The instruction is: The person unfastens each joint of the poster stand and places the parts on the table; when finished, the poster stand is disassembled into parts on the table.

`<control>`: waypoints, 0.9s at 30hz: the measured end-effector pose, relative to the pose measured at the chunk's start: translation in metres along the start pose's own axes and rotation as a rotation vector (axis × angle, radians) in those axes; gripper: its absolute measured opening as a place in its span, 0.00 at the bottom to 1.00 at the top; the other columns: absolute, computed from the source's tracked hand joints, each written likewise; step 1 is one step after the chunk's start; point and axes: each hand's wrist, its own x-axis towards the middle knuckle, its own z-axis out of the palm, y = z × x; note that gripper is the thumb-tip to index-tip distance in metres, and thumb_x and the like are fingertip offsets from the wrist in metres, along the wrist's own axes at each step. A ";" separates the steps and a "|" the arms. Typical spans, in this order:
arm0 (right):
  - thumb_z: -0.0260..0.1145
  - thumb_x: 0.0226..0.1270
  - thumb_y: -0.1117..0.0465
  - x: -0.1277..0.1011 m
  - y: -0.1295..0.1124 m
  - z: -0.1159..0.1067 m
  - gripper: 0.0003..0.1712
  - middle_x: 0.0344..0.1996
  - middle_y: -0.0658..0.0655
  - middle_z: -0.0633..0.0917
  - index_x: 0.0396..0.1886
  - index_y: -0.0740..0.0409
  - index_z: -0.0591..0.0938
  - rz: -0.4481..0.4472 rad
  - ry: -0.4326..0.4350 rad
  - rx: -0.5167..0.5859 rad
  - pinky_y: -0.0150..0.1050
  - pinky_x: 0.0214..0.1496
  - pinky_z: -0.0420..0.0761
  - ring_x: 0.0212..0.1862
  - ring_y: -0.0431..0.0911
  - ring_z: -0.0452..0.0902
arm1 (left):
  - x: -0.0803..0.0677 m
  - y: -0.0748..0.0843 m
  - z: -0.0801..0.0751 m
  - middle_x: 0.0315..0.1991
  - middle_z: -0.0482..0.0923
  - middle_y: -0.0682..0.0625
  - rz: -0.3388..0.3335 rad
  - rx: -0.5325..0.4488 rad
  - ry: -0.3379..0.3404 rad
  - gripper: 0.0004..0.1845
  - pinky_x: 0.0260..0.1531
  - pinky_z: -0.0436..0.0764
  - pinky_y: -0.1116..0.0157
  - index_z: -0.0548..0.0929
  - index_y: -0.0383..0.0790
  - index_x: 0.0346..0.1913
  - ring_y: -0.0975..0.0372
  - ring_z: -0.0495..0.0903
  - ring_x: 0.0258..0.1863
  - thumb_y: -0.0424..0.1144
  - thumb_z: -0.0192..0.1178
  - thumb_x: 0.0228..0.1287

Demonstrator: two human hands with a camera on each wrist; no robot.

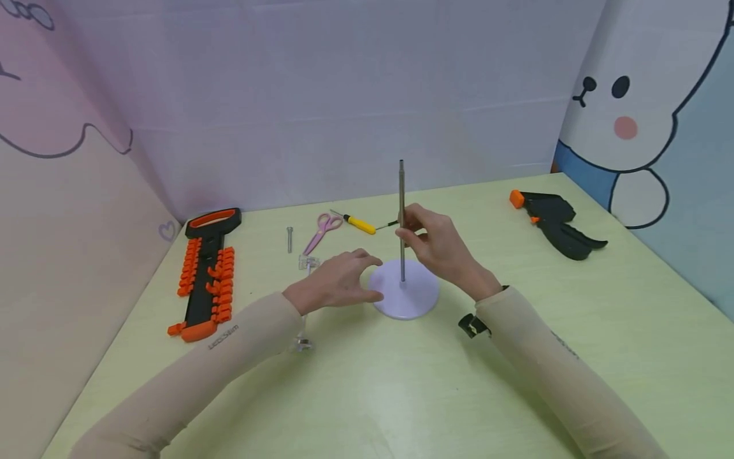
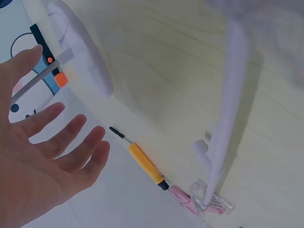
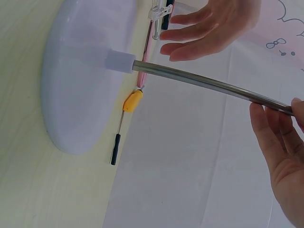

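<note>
Standing upright in the raised socket of a round white base (image 1: 415,301), a metal rod (image 1: 402,186) is grasped at about mid-height by the right hand (image 1: 438,242), the shaft being pinched between fingers and thumb. Above the grip, the rod is topped by a narrower tip. The left hand (image 1: 341,280) is held at the left edge of the base, apart from the rod; its fingers are released, parted and slightly bent. To the left of the base, a white stem (image 2: 231,90) is partly covered by the left forearm, and a clear plastic bracket (image 1: 308,262) is seen at its far end. Farther back, a metal bolt (image 1: 289,240), pink scissors (image 1: 316,241) and a yellow-handled screwdriver (image 1: 361,225) are laid out from left to right. On the left side of the table (image 1: 395,389), a black rack (image 1: 199,290) is lined with orange clips (image 1: 225,287). On the far right, a black-and-orange pistol-shaped tool (image 1: 553,213) is placed. The far side is backed by a pale sheet (image 1: 344,83)
</note>
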 end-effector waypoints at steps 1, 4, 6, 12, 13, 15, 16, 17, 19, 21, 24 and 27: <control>0.62 0.64 0.70 0.000 0.000 0.000 0.06 0.27 0.57 0.78 0.38 0.63 0.73 -0.004 0.001 0.001 0.33 0.33 0.82 0.29 0.45 0.79 | 0.001 0.001 0.000 0.56 0.73 0.46 -0.004 0.002 -0.007 0.35 0.49 0.75 0.58 0.75 0.41 0.62 0.54 0.75 0.50 0.56 0.66 0.54; 0.62 0.65 0.70 0.000 0.000 0.000 0.06 0.27 0.56 0.78 0.38 0.64 0.73 -0.009 -0.002 -0.006 0.33 0.33 0.82 0.29 0.44 0.78 | 0.006 0.002 0.002 0.57 0.72 0.46 -0.019 -0.005 -0.032 0.36 0.49 0.75 0.58 0.74 0.42 0.63 0.55 0.74 0.51 0.57 0.67 0.53; 0.62 0.65 0.70 0.000 -0.001 0.000 0.06 0.27 0.56 0.78 0.38 0.64 0.73 -0.006 -0.002 -0.013 0.33 0.33 0.82 0.29 0.44 0.78 | 0.009 0.003 0.003 0.58 0.71 0.45 -0.028 -0.010 -0.054 0.38 0.50 0.75 0.59 0.73 0.42 0.63 0.55 0.74 0.51 0.58 0.67 0.52; 0.62 0.64 0.71 -0.002 -0.001 -0.001 0.07 0.28 0.57 0.79 0.38 0.65 0.73 0.013 0.002 -0.013 0.34 0.33 0.82 0.29 0.47 0.79 | 0.016 0.005 0.006 0.58 0.70 0.44 -0.039 -0.044 -0.101 0.41 0.50 0.75 0.60 0.72 0.40 0.65 0.56 0.74 0.50 0.56 0.70 0.50; 0.62 0.64 0.71 -0.002 -0.001 -0.001 0.07 0.28 0.57 0.79 0.39 0.65 0.73 0.016 0.000 -0.009 0.34 0.33 0.82 0.29 0.46 0.79 | 0.016 0.004 0.007 0.59 0.69 0.44 -0.037 -0.048 -0.113 0.41 0.50 0.75 0.61 0.71 0.40 0.65 0.56 0.73 0.51 0.56 0.70 0.49; 0.62 0.64 0.71 -0.002 0.000 0.000 0.07 0.28 0.57 0.79 0.38 0.66 0.73 0.017 -0.004 -0.001 0.34 0.33 0.82 0.29 0.46 0.79 | 0.017 0.004 0.009 0.59 0.68 0.43 -0.034 -0.060 -0.136 0.43 0.50 0.75 0.62 0.70 0.39 0.65 0.56 0.73 0.51 0.56 0.71 0.48; 0.62 0.64 0.71 -0.001 0.000 0.000 0.07 0.28 0.57 0.79 0.38 0.66 0.73 0.017 -0.007 0.002 0.33 0.33 0.82 0.30 0.46 0.79 | 0.018 0.003 0.010 0.60 0.67 0.43 -0.032 -0.064 -0.149 0.44 0.50 0.75 0.62 0.70 0.39 0.66 0.56 0.73 0.51 0.56 0.71 0.47; 0.62 0.64 0.71 -0.001 0.000 0.001 0.06 0.28 0.57 0.79 0.38 0.66 0.73 0.017 -0.009 0.004 0.33 0.33 0.82 0.30 0.46 0.79 | 0.018 0.003 0.011 0.61 0.66 0.43 -0.032 -0.065 -0.165 0.45 0.50 0.75 0.62 0.69 0.39 0.66 0.56 0.72 0.51 0.57 0.71 0.47; 0.62 0.64 0.72 -0.001 0.000 0.001 0.06 0.29 0.58 0.79 0.38 0.66 0.73 0.014 -0.010 0.008 0.33 0.33 0.82 0.30 0.47 0.79 | 0.020 0.002 0.013 0.62 0.64 0.43 -0.033 -0.067 -0.189 0.46 0.51 0.74 0.63 0.68 0.40 0.67 0.56 0.71 0.52 0.58 0.71 0.47; 0.62 0.64 0.72 0.000 0.000 0.001 0.06 0.29 0.59 0.79 0.38 0.66 0.73 0.011 -0.009 0.011 0.33 0.33 0.82 0.31 0.48 0.80 | 0.024 0.002 0.015 0.63 0.63 0.43 -0.033 -0.073 -0.202 0.46 0.52 0.73 0.63 0.68 0.39 0.67 0.56 0.70 0.53 0.58 0.71 0.47; 0.62 0.64 0.73 0.000 -0.001 0.001 0.06 0.30 0.58 0.79 0.37 0.65 0.72 0.011 -0.007 0.013 0.33 0.33 0.82 0.32 0.48 0.80 | 0.029 0.003 0.015 0.63 0.63 0.43 -0.025 -0.066 -0.219 0.45 0.53 0.72 0.62 0.68 0.39 0.67 0.56 0.69 0.53 0.57 0.71 0.47; 0.62 0.64 0.73 0.000 -0.001 0.001 0.06 0.30 0.58 0.79 0.37 0.65 0.72 0.015 -0.006 0.012 0.34 0.33 0.82 0.32 0.48 0.80 | 0.034 0.005 0.016 0.63 0.63 0.43 -0.015 -0.049 -0.235 0.45 0.54 0.71 0.63 0.68 0.39 0.66 0.56 0.69 0.53 0.56 0.71 0.48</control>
